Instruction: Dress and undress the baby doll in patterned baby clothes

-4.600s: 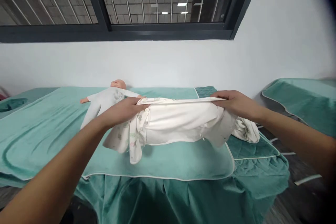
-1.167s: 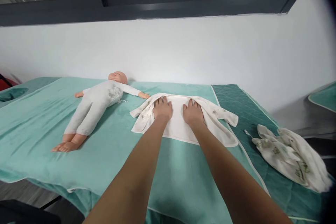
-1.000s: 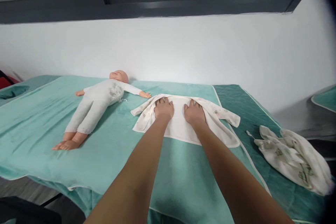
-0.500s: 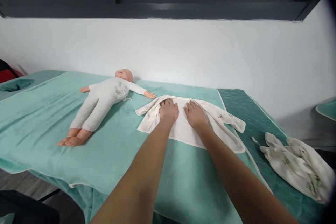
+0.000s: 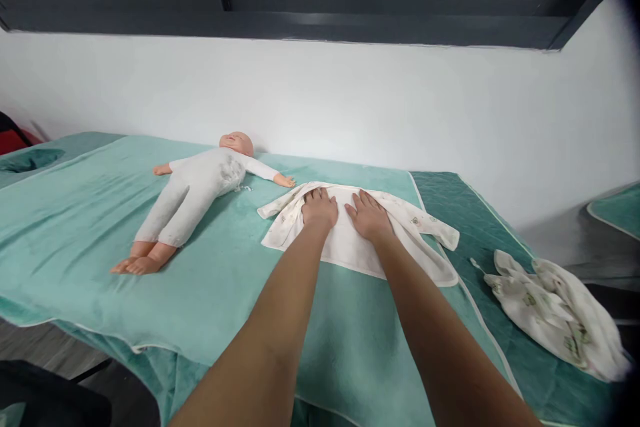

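Note:
A small white baby shirt (image 5: 345, 240) with a faint print lies spread on the green cover, its front laid open and its sleeves out to both sides. My left hand (image 5: 320, 208) lies flat on its left half, fingers stretched toward the collar. On the right half rests my right hand (image 5: 369, 215), palm down with the fingers apart. Neither hand grips the cloth. To the left a baby doll (image 5: 200, 187) in a white body suit lies on its back, one hand close to the shirt's left sleeve.
A crumpled printed white garment (image 5: 555, 313) lies on the darker green cover (image 5: 445, 193) at right. The light green cover (image 5: 100, 227) spreads beneath the doll. Behind stand a white wall (image 5: 320, 100) and a dark window frame (image 5: 380, 19). A black object (image 5: 50, 393) is at lower left.
My right hand has shifted very slightly to the left on the shirt. The view has turned a little; the doll and the crumpled garment lie as before.

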`<action>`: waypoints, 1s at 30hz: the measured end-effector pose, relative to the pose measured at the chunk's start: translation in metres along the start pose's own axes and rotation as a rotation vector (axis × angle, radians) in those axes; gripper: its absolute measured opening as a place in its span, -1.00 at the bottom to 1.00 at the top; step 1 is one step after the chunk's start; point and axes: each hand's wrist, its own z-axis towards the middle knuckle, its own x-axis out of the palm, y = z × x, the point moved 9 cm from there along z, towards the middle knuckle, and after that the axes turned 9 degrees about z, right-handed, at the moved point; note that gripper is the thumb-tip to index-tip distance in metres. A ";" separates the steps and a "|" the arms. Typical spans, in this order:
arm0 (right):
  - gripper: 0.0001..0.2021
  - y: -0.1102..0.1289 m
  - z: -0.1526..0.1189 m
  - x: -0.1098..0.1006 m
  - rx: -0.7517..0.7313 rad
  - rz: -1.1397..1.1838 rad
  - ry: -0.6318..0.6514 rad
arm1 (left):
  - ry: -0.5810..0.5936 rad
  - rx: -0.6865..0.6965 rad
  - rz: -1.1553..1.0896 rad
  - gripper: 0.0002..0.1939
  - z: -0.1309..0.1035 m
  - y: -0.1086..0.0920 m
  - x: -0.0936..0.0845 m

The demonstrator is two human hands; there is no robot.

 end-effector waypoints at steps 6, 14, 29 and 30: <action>-0.37 0.000 -0.002 -0.003 0.013 0.023 -0.015 | -0.019 0.003 0.003 -0.37 -0.003 0.000 -0.003; -0.40 0.002 -0.005 -0.006 -0.024 0.043 -0.057 | -0.030 0.002 -0.005 -0.37 -0.004 0.000 -0.004; -0.40 0.001 -0.004 -0.005 -0.012 0.025 -0.057 | -0.041 0.005 -0.015 -0.39 -0.004 0.000 -0.004; -0.40 0.001 -0.004 -0.005 -0.017 0.017 -0.060 | -0.041 0.007 -0.016 -0.39 -0.004 0.000 -0.004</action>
